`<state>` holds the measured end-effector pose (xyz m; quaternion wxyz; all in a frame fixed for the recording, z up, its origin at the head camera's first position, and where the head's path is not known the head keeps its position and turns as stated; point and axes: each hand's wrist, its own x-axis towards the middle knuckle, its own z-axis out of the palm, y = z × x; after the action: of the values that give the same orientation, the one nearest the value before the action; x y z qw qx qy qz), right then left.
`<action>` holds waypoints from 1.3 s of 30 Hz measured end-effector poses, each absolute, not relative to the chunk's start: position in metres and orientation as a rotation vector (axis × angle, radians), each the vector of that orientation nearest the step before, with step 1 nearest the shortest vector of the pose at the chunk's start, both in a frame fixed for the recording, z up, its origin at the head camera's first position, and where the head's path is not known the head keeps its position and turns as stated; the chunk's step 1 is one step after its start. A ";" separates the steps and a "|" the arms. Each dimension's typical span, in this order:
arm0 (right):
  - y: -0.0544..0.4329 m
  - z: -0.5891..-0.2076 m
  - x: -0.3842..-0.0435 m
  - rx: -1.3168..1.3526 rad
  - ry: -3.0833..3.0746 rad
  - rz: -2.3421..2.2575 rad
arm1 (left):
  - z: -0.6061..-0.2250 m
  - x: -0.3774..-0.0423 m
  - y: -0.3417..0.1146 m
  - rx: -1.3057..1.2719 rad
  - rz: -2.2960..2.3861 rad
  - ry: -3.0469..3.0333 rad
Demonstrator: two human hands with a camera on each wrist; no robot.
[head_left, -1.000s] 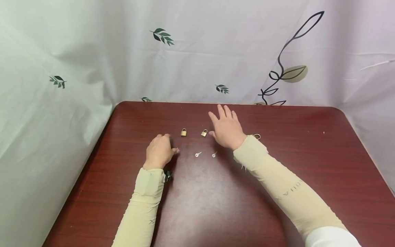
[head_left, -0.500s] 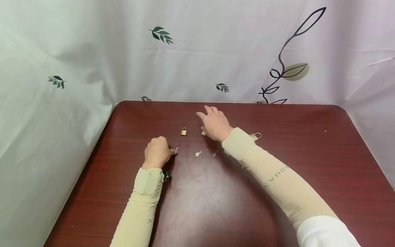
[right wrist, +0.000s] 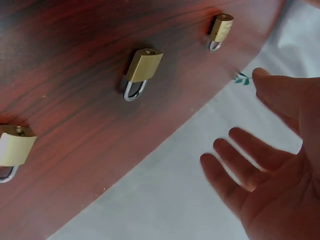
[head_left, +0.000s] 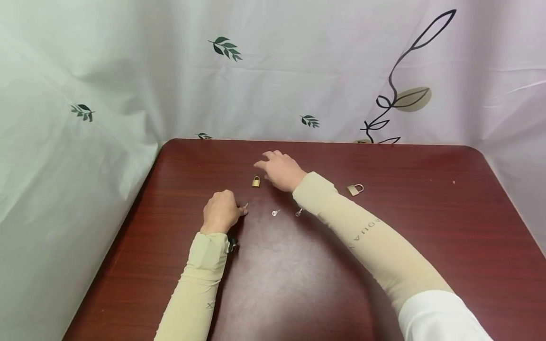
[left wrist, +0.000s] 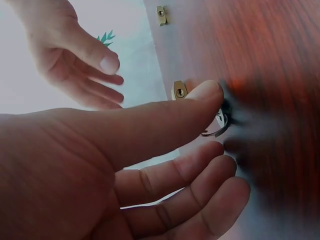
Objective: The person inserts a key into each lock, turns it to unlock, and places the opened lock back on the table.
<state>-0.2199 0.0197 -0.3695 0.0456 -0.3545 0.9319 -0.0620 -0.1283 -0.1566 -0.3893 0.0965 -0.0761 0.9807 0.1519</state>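
My left hand (head_left: 221, 212) is low over the table, pinching a small key (head_left: 246, 206) between thumb and index finger. In the left wrist view, the key's ring (left wrist: 216, 133) shows past the thumb tip. My right hand (head_left: 281, 171), fingers loosely spread and holding nothing, is above the far part of the table, just right of a small brass padlock (head_left: 256, 182). A middle padlock (right wrist: 145, 67), hidden in the head view, shows in the right wrist view. A larger padlock (head_left: 354, 190) lies further right. Two silver keys, one left (head_left: 275, 213) and one right (head_left: 298, 212), lie nearer me.
The dark red table (head_left: 324, 293) ends at a back edge against a pale curtain (head_left: 264, 85) with leaf prints. My right forearm (head_left: 367, 237) crosses over the table's right half, close to the right-hand key.
My right hand has moved left, over the middle padlock and towards the left one; the larger padlock has come into full view. My left hand stays nearly in place, a key now showing at its thumb.
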 end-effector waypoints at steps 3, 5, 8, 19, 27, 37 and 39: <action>0.016 -0.374 -0.223 -1.144 2.808 -0.183 | -0.391 -0.128 -0.157 -0.218 0.441 2.906; 0.014 -0.378 -0.224 -1.177 2.787 -0.185 | -0.391 -0.128 -0.157 -0.218 0.437 2.902; 0.012 -0.384 -0.226 -1.230 2.759 -0.187 | -0.392 -0.128 -0.157 -0.219 0.428 2.906; 0.007 -0.392 -0.231 -1.317 2.691 -0.158 | -0.392 -0.131 -0.158 -0.205 0.443 2.880; 0.005 -0.391 -0.234 -1.312 2.670 -0.153 | -0.393 -0.133 -0.157 -0.203 0.458 2.880; 0.003 -0.400 -0.235 -1.318 2.674 -0.134 | -0.391 -0.133 -0.158 -0.208 0.457 2.844; 0.003 -0.399 -0.233 -1.332 2.684 -0.136 | -0.391 -0.132 -0.158 -0.208 0.451 2.852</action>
<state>-0.2332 0.0029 -0.3994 0.0711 -0.4431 0.8925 -0.0451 -0.1319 -0.1577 -0.3911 0.1230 -0.0714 0.9777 0.1546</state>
